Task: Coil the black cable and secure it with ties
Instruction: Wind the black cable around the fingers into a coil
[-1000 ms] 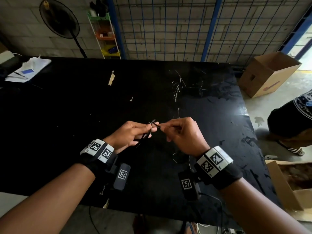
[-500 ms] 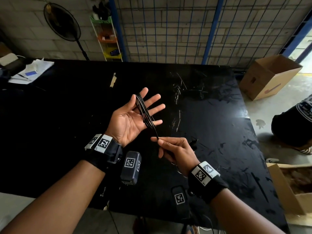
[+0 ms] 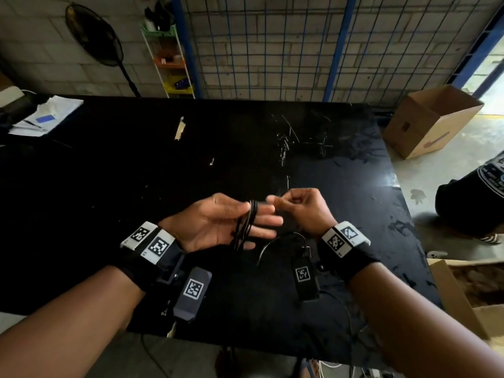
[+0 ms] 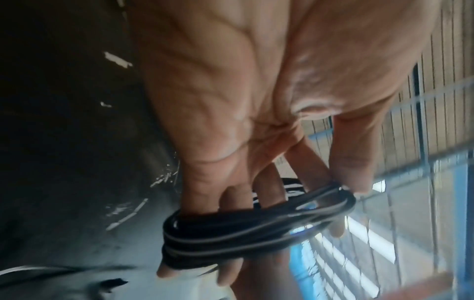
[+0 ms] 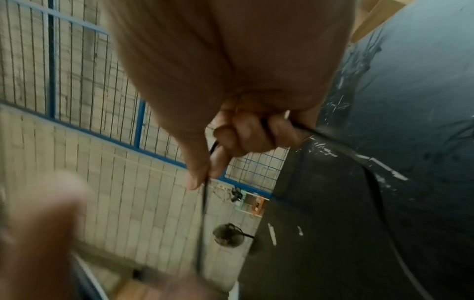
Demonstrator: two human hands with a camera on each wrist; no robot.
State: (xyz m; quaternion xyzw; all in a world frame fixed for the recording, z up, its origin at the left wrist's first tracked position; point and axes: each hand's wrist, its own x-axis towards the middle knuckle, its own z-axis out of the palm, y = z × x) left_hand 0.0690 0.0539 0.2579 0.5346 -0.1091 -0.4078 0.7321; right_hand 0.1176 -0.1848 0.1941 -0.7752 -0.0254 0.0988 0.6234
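Observation:
The black cable [image 3: 244,230] is wound in several turns around the fingers of my left hand [image 3: 259,211], held palm up above the black table [image 3: 136,200]. In the left wrist view the coil [image 4: 256,229] crosses the fingers and the thumb [image 4: 351,178] presses it against the index finger. My right hand [image 3: 275,201] is curled just right of those fingertips. It pinches the free strand [image 5: 205,194] between thumb and index. The rest of the cable [image 3: 275,237] trails in a loose arc below both hands.
Thin pale scraps [image 3: 283,143] lie at mid-table. Papers [image 3: 46,115] sit at the far left corner. A cardboard box [image 3: 431,118] stands on the floor to the right, another [image 3: 463,296] near the front right. A person [image 3: 477,197] crouches beside the table's right edge.
My left hand has come down from a raised, spread pose and turned so its fingers point right. My right hand has risen from below to the left fingertips with the strand.

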